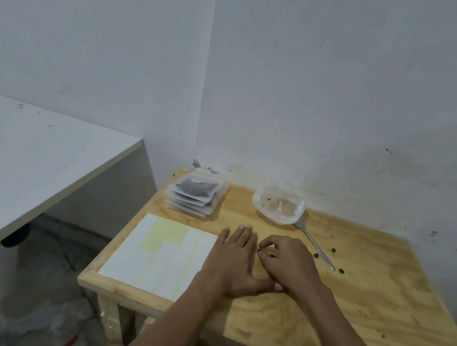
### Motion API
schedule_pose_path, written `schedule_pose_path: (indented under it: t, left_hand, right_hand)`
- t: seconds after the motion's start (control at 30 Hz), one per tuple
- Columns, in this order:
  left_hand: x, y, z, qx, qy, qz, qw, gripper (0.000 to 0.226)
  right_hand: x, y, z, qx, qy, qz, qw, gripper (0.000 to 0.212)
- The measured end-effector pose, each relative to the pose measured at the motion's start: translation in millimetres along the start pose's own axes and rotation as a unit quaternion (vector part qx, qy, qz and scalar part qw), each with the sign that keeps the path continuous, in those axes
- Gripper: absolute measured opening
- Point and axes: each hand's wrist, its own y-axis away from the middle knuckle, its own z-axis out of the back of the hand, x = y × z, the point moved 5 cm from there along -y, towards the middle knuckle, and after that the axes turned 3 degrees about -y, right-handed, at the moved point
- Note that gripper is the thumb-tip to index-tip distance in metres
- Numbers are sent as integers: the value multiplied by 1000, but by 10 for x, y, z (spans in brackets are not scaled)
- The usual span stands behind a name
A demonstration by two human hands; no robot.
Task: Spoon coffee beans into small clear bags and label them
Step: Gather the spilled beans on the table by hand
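A stack of small clear bags [195, 194] filled with dark coffee beans lies at the far left corner of the wooden table [366, 299]. Next to it stands a nearly empty clear plastic tub [277, 206], with a metal spoon [317, 246] lying on the wood to its right. A sheet of white labels [161, 252] lies at the near left. My left hand [233, 260] lies flat on the table beside the sheet, fingers straight. My right hand [285, 261] is curled just right of it, thumb and fingers pinching a loose coffee bean [260, 250].
A few loose beans [333, 250] lie scattered near the spoon's handle. A white desk [27, 171] stands to the left with a gap between it and the table. Grey walls close the corner behind. Plastic sacks sit on the floor below.
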Motion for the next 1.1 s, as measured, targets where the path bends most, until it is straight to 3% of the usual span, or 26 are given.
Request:
schedule_pose_path:
  t: [0.23,0.33,0.43,0.53,0.57,0.6,0.63,0.7,0.77,0.8,0.9,1.1]
  left_hand:
    - [15,-20,-17,0,-1,-3,1000,134]
    - [13,-11,-9,6,-5,3,1000,141]
    - [4,-2,1,9,-5,4,1000,137]
    - [-1,5,9,19,-15,5,1000,136]
    - [-4,9,6,25,-20,2,999,136]
    - [-4,9,7,31,-23,-2,999,137]
    - [-2,8,5,38,-24,-6,999,138]
    - [12,9,8,48,-25,-15,998,142]
    - [33,12,8,51,-28,-25,998,142]
    - [41,14,6,50,-30,-27,998,140]
    - [41,20,-1,46,-30,-28,998,137]
    - [39,26,12,37,-20,-23,999,137]
  right_hand:
    - [23,-37,-62,18,-13,-18,1000,11]
    - [-24,-24,5,-10,-157,-58,986,9]
    - [-178,-5,101,-44,-382,-162,909,23]
    - [-303,33,85,-3,-600,-268,754,25]
    - [-341,47,90,7,-634,-281,721,22]
    - [-382,56,102,12,-636,-285,717,19]
    - [-432,63,111,12,-612,-283,739,17]
    - [-510,82,154,-5,-472,-253,845,19]
    - [-498,89,203,-28,-268,-164,949,35]
    - [-466,95,192,-33,-190,-115,975,45]
    - [-378,127,159,-27,-68,-33,997,52]
    - [-325,150,88,26,3,-7,1000,28]
